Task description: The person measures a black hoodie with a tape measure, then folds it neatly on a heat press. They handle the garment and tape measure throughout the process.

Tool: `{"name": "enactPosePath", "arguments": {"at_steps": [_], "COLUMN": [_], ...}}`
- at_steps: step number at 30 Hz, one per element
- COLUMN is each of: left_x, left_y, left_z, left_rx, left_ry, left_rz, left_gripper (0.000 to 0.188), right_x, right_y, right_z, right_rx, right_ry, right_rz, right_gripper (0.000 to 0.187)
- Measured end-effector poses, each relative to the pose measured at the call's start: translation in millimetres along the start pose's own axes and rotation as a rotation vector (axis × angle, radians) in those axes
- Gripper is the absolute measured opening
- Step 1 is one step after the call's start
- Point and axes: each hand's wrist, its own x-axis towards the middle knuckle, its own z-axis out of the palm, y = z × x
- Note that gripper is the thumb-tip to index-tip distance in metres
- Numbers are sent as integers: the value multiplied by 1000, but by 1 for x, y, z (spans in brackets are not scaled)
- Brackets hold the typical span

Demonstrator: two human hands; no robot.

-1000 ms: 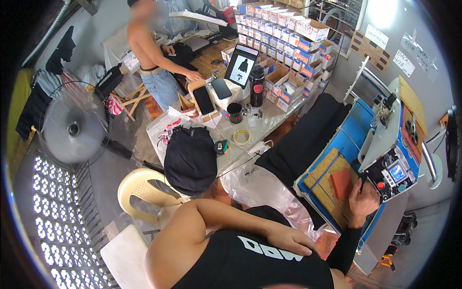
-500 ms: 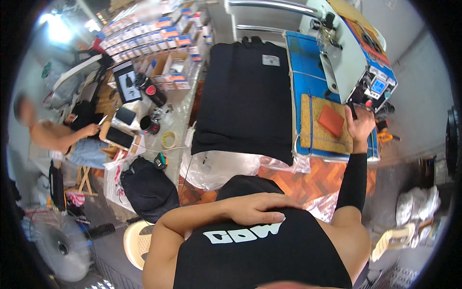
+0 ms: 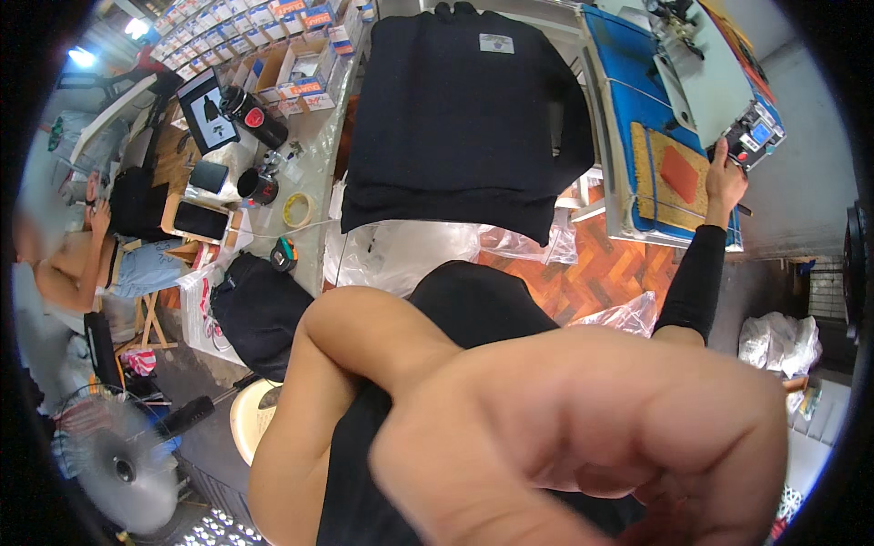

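Close to the lens, the left hand [image 3: 583,391] looms blurred, fingers curled, its lower part cut off, hiding much of the black shirt [image 3: 360,473]; whether it holds anything, I cannot tell. The right hand [image 3: 726,189] is at the heat press [image 3: 715,82], beside the control box [image 3: 754,136], its grip unclear. Left of the press, a black sweatshirt [image 3: 446,118] lies spread, its pale label [image 3: 497,43] illegible. Stacked cartons [image 3: 237,25] carry blue-and-orange printing.

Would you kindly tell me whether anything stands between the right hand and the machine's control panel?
Nothing visible does: the right hand is right beside the lower-left edge of the control panel, though whether it touches is hard to tell.
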Motion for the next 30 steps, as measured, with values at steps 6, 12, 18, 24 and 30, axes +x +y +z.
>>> {"name": "enactPosePath", "arguments": {"at_steps": [6, 12, 18, 24, 30], "left_x": [6, 9, 12, 15, -42], "left_y": [-10, -20, -18, -15, 20], "left_z": [-17, -33, -43, -55, -103], "left_rx": [-28, -54, -55, -59, 267], "left_ry": [-2, 7, 23, 37, 151], "left_rz": [12, -19, -33, -161, -450], "left_gripper": [26, 24, 23, 23, 22], "right_x": [11, 19, 17, 15, 11], "right_y": [29, 52, 53, 53, 48], "right_z": [30, 58, 68, 70, 68], "right_rx": [-19, -53, 48, -57, 33], "right_ry": [154, 364, 397, 412, 500], "right_rz": [-4, -71, -41, -51, -108], "right_gripper": [71, 64, 57, 56, 58]}}
